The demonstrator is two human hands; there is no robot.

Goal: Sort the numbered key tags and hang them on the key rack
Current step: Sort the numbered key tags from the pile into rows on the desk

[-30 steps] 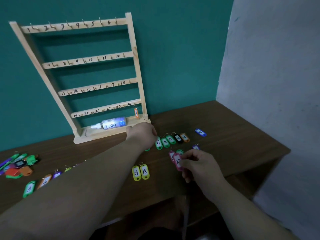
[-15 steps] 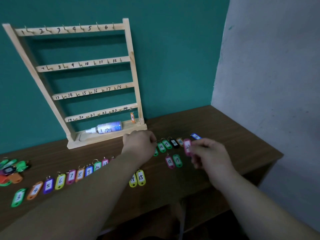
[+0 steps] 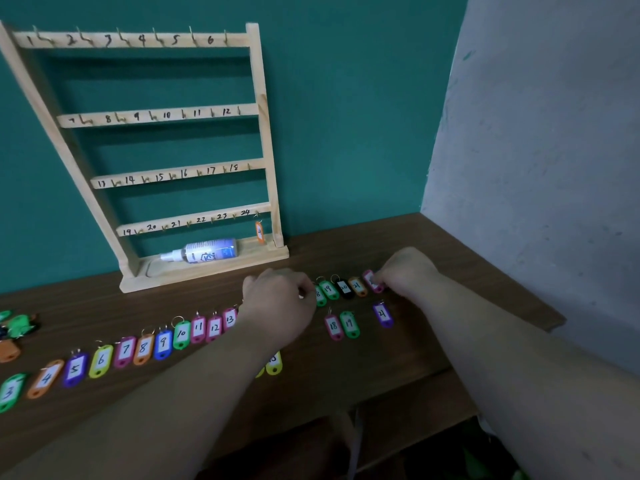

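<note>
A wooden key rack (image 3: 263,133) with numbered hooks leans on the teal wall; one orange tag (image 3: 259,231) hangs at hook 24. Numbered key tags lie in a long row (image 3: 162,342) across the table. My right hand (image 3: 410,271) pinches a pink tag (image 3: 372,281) at the right end of the row, beside the orange 21 tag (image 3: 358,286). My left hand (image 3: 277,303) rests curled over the row's middle, its fingertips by a green tag (image 3: 320,296); what it holds is hidden. Loose tags 18 (image 3: 334,327), 19 (image 3: 349,323) and purple 21 (image 3: 382,315) lie nearer me.
A white spray bottle (image 3: 204,251) lies on the rack's base. A heap of unsorted tags (image 3: 17,323) sits at the table's far left. A yellow tag (image 3: 274,364) peeks from under my left forearm. A grey wall bounds the table (image 3: 450,258) on the right.
My right hand carried the pink tag from the near loose tags up to the right end of the row. My left hand stayed at the row's middle.
</note>
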